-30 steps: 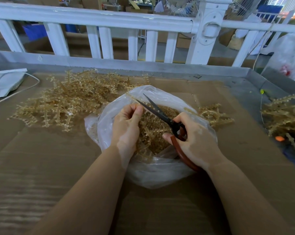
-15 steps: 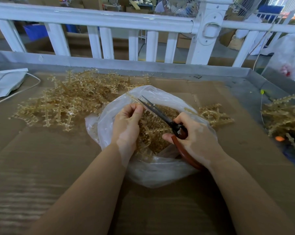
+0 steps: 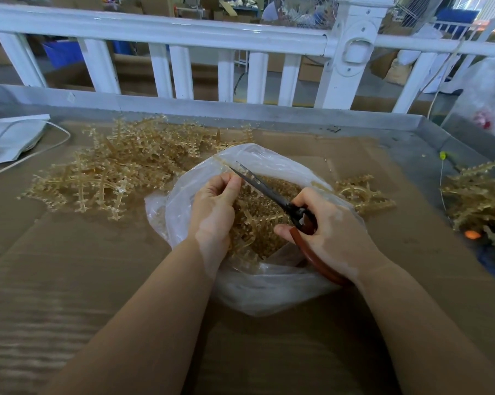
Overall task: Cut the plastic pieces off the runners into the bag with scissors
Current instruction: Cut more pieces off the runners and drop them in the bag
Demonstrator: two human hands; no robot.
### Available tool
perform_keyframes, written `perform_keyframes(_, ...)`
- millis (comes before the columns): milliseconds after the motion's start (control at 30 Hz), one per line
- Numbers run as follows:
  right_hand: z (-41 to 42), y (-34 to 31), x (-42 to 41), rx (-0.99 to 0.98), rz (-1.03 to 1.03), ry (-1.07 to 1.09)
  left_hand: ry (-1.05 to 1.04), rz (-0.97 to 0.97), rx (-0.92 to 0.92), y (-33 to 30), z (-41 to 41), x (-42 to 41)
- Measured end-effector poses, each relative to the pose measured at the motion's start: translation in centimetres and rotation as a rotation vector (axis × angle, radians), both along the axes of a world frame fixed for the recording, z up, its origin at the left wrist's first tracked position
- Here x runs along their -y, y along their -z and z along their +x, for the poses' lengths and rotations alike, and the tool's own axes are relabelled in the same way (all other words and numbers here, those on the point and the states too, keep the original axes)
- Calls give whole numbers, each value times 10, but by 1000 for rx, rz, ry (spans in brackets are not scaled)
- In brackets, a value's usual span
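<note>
Well, no legible labels, prob. scissors (image 3: pixel 272 192) shut

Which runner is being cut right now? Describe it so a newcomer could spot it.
Start at the clear plastic bag in the middle of the brown cardboard-covered table. Over its mouth, the left hand pinches a thin translucent amber plastic runner, with the red-handled black scissors in the right hand at it. Unlike the heaped amber runners behind, it is held up alone.

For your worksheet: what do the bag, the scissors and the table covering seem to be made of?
Bag: thin clear plastic film, glossy and crumpled. Scissors: dark metal blades, likely steel; smooth reddish-brown handles, probably coated. Table covering: brown corrugated cardboard, matte, ribbed.
</note>
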State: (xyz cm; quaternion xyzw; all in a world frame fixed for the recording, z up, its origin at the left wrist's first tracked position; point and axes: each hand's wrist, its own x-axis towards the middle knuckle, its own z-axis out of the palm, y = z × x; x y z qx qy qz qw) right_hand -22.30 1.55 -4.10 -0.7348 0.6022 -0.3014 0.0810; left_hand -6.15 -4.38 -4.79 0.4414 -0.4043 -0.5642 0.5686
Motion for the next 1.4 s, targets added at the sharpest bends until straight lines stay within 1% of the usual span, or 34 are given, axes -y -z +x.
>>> perform_keyframes(300,4,-1,1,-52,-16,20,12,-21,3,4,1,3)
perform_keyframes(500,4,-3,1,-2,14,1,39,-17,-9,6,1,3)
perform_keyframes(967,4,-5,1,24,63,2,41,1,-45,4,0,3)
perform_keyframes(1400,5,-3,0,1,-7,12,53,-4,-87,5,0,3)
